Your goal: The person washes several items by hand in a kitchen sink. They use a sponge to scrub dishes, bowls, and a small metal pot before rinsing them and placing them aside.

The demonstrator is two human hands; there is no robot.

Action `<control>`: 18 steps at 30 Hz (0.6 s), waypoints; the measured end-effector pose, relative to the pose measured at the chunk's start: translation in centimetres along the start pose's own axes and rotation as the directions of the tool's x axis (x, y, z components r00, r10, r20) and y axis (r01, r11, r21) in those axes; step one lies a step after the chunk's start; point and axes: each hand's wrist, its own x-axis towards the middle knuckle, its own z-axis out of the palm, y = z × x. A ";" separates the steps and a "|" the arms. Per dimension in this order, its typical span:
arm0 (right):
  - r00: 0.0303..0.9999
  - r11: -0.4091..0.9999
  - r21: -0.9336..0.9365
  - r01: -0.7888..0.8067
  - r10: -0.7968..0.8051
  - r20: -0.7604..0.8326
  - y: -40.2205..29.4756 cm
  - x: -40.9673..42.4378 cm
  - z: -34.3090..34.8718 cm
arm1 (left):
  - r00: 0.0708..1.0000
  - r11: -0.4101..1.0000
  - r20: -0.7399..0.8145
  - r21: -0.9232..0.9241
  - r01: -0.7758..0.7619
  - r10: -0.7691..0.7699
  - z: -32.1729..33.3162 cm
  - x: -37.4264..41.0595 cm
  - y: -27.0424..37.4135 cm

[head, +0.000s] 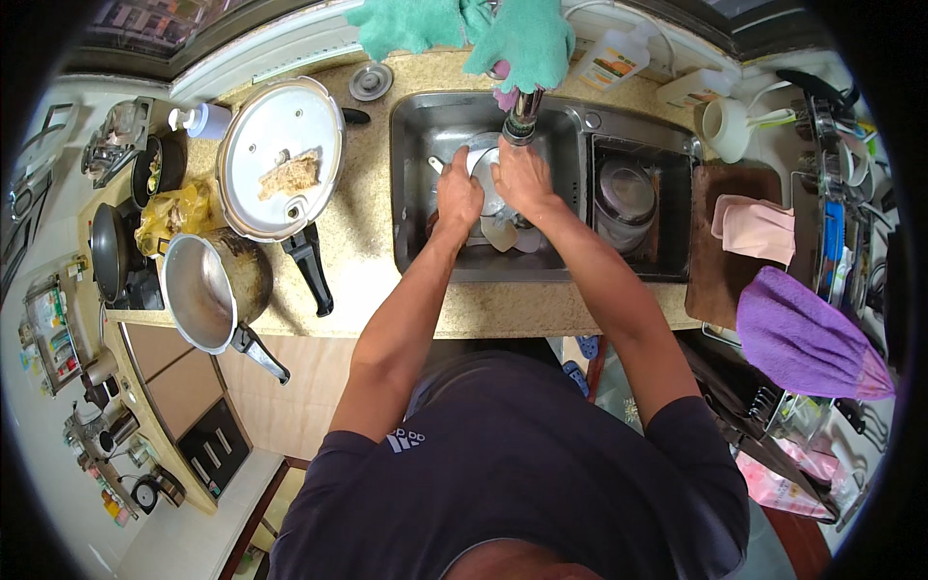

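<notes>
Over the left basin of the steel sink (417,123), both my hands grip a white round dish (487,181) at its sides. My left hand (460,192) has its fingers along the dish's left edge. Directly beneath the faucet (518,130), my right hand (523,174) holds the other side, its fingertips partly hidden. Below the dish, a pale spoon or scoop-like piece (499,235) and other dishes lie in the basin. A light-coloured handle end (435,164) shows left of my left hand.
A pressure cooker lid (264,156) with a brown scrubbing pad (291,176) lies left of the sink, beside the cooker pot (199,290). A covered container (625,192) stands in the right basin. Teal cloths (525,43) hang over the faucet; a cutting board (714,279) lies right.
</notes>
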 end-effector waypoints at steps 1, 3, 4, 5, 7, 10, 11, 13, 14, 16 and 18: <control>0.992 0.997 -0.078 -0.005 0.015 0.127 -0.1 0.8 -1.5 | 0.994 0.994 0.038 0.048 -0.100 0.098 -0.4 0.4 0.3; 0.963 0.984 -0.171 0.044 0.004 0.268 1.0 2.0 -2.0 | 0.948 0.943 0.131 0.127 -0.307 0.290 -1.3 1.2 1.3; 0.957 0.979 -0.184 0.089 -0.033 0.288 2.1 2.4 -1.4 | 0.939 0.937 0.179 0.140 -0.319 0.293 -1.6 1.3 2.5; 0.949 0.972 -0.195 0.133 -0.068 0.308 3.0 2.4 -0.9 | 0.922 0.905 0.176 0.201 -0.375 0.344 -1.0 1.5 2.8; 0.964 0.980 -0.143 0.139 -0.101 0.246 4.0 1.5 -0.2 | 0.882 0.824 0.172 0.317 -0.471 0.438 -0.2 2.2 4.0; 0.969 0.999 -0.009 -0.032 0.033 0.247 4.6 0.5 -0.2 | 0.773 0.664 0.241 0.402 -0.630 0.587 1.2 3.4 5.8; 0.969 0.996 -0.027 -0.089 0.093 0.230 4.7 0.1 -0.6 | 0.726 0.627 0.233 0.378 -0.681 0.647 1.4 3.8 6.1; 0.955 0.975 -0.059 -0.215 0.223 0.195 5.2 -1.0 -1.7 | 0.836 0.767 0.350 0.353 -0.536 0.423 0.8 4.9 6.8; 0.936 0.957 0.004 -0.290 0.283 0.210 5.5 -1.6 -2.5 | 0.901 0.884 0.349 0.293 -0.365 0.256 -0.2 5.5 7.3; 0.930 0.947 0.028 -0.319 0.308 0.200 5.9 -2.6 -3.5 | 0.931 0.963 0.352 0.201 -0.181 0.102 -1.1 6.1 7.7; 0.927 0.940 0.053 -0.336 0.321 0.192 6.9 -3.0 -2.7 | 0.930 0.971 0.340 0.138 -0.196 0.139 -0.8 6.2 7.3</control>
